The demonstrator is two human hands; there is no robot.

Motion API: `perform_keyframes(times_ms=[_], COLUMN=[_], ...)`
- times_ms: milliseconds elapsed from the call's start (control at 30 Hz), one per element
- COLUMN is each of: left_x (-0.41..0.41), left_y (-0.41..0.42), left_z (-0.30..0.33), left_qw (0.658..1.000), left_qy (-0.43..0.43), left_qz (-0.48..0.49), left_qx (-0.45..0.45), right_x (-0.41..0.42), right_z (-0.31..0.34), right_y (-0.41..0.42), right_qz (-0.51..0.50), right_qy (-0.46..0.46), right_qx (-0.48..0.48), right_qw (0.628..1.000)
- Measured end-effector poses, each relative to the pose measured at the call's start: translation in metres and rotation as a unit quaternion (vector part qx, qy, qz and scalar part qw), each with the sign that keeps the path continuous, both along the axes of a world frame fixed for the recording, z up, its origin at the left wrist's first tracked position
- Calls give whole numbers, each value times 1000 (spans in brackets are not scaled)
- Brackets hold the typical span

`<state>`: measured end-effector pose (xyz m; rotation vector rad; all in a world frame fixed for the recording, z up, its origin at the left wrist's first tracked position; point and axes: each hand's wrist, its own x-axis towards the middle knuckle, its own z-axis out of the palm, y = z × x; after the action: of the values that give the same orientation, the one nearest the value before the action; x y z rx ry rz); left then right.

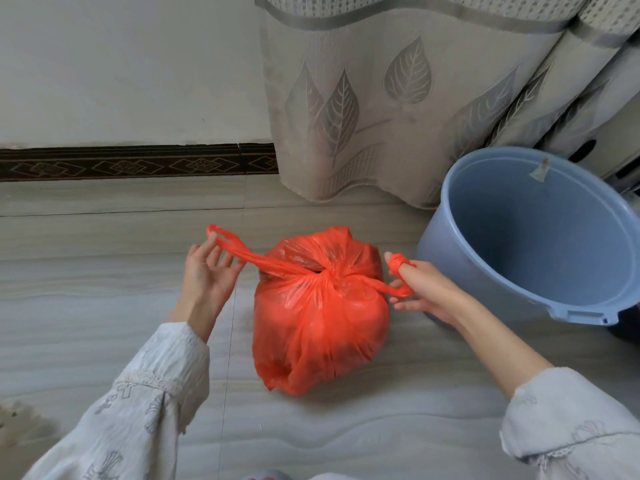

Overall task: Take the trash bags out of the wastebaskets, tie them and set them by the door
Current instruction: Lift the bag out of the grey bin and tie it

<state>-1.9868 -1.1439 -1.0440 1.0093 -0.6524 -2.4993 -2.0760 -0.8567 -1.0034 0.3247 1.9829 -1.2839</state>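
Observation:
A full orange-red trash bag [320,320] stands on the tiled floor in the middle of the head view, its two handle strips crossed at the top. My left hand [207,271] holds the left strip, which loops over its raised fingers and stretches out to the left. My right hand [419,292] grips the right strip, with the plastic wound round the forefinger. Just right of the bag sits a blue plastic wastebasket [533,237], with no bag in it.
A grey curtain with leaf patterns [381,98] hangs behind the bag and wastebasket down to the floor. A white wall with a dark patterned skirting [131,162] runs at the back left. Open tiled floor lies left and in front.

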Motion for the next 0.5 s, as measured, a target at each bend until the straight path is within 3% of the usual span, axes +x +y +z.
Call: perform_keyframes(times_ms=[100,167,300,367,400,433,467,500], left_x=[-2,-2,-1,-2,-3,-2,-1,1], left_y=[22,38,65,70,72,74,76,82], left_z=[-5,-9,-5,-2,-3,-5,-7,-4], left_qw=[998,994,962,934,915,889,851,807], left_qy=[-47,-55,-130,-190,-223,-264,-310,-352], left_qz=[-51,-88,-143,-144,-146,-154,-170,-190], left_qx=[5,-23,-191,-265,-302,-341,-389,-435], right_x=[2,0,3,7,8,11,13,15], right_z=[5,6,14,16,12,10,6,1], right_y=[-10,-16,-19,-24,-29,-33,-37,-41], right_qz=[-106,-204,-306,-322,-318,-282,-209,-119], right_qy=[-103,-162,-198,-193,-176,-130,-46,45], right_qx=[-184,-321,-529,-571,-545,-479,-362,-234], right_qw=[972,910,766,730,755,821,907,964])
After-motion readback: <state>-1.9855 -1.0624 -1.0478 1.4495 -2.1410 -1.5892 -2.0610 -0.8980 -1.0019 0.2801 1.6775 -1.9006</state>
